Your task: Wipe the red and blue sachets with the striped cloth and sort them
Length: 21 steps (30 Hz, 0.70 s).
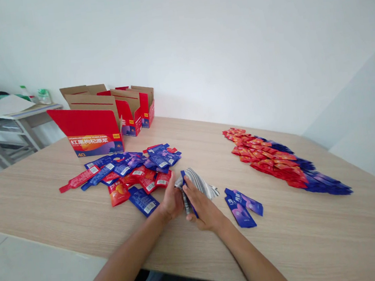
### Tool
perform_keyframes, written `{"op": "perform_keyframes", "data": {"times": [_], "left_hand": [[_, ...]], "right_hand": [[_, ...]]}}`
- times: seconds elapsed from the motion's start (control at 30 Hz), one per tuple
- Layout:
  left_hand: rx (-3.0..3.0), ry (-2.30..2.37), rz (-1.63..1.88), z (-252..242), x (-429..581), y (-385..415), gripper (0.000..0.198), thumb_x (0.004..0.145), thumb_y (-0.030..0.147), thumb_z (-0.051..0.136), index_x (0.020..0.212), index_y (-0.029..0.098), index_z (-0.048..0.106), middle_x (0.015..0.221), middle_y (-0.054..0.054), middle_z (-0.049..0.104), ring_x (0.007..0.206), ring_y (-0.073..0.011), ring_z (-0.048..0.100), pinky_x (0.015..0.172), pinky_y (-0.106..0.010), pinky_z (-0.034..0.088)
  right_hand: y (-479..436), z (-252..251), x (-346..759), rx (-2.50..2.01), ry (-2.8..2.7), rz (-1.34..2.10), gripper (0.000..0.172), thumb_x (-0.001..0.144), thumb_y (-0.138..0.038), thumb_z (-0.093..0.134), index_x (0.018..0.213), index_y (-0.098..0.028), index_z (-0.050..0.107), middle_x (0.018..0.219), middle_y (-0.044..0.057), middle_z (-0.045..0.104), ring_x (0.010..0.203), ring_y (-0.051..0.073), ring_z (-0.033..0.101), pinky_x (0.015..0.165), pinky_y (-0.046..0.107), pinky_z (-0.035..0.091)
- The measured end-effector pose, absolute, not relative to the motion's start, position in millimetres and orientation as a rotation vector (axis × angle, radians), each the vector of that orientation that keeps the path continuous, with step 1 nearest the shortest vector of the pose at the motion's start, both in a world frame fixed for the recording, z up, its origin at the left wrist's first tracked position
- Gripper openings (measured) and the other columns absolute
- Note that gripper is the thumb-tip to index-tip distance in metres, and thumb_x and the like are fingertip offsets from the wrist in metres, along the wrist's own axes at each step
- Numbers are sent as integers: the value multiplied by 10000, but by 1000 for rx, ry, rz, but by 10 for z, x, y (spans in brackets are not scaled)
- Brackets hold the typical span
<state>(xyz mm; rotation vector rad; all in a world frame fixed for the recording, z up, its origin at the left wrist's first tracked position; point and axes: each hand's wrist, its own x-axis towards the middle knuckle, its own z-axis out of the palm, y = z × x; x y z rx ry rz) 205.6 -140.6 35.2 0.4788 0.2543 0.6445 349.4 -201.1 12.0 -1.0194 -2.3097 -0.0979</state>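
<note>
Near the table's front, my left hand point(172, 201) is closed on a striped cloth point(199, 184). My right hand point(202, 206) presses a blue sachet point(184, 177), seen edge-on, against the cloth from the right. Left of my hands lies a loose pile of red sachets point(119, 192) and blue sachets point(144, 201), some overlapping. Two blue sachets point(241, 211) lie crossed to the right of my right hand. Farther right, red sachets point(267, 158) and blue sachets point(324, 183) are laid in long overlapping rows.
Open red cartons point(95, 133) stand at the table's back left, against the wall side. The wooden table point(200, 256) ends just in front of my forearms. A grey side desk point(18, 113) with papers and a bottle stands beyond the left edge.
</note>
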Motion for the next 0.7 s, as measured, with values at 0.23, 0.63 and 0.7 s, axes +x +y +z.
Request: {"op": "perform_keyframes", "data": {"times": [0.23,0.63,0.7], "left_hand": [[562,193,532,301,2103,-1470,869,903,783,323,1410,124,575,1266,-178,701,1205,-347,637,1078,-454,431],[457,186,607,404,2044,-1427,879,943,750,173,1374,116,603,1218,-183,717,1186,-337,650,1077,-465,436],[402,214,666,452,1999,-1391,921,925,776,157,1330,100,633,1194,-195,723,1174,-347,653,1078,-483,437]], "right_hand": [[-1963,61,3496,-1048,-2131,-155,682,1056,-561,166,1632,-243,-15,1712,108,-35,1565,315,103,1188,607,328],[-1938,104,3519,-1091,-2291,-240,767,1060,-485,317,1620,-177,-107,1697,173,-64,1562,348,89,1169,615,361],[-1945,120,3512,-1079,-2345,-211,786,1056,-484,346,1618,-191,-120,1699,168,-53,1563,343,86,1175,626,345]]}}
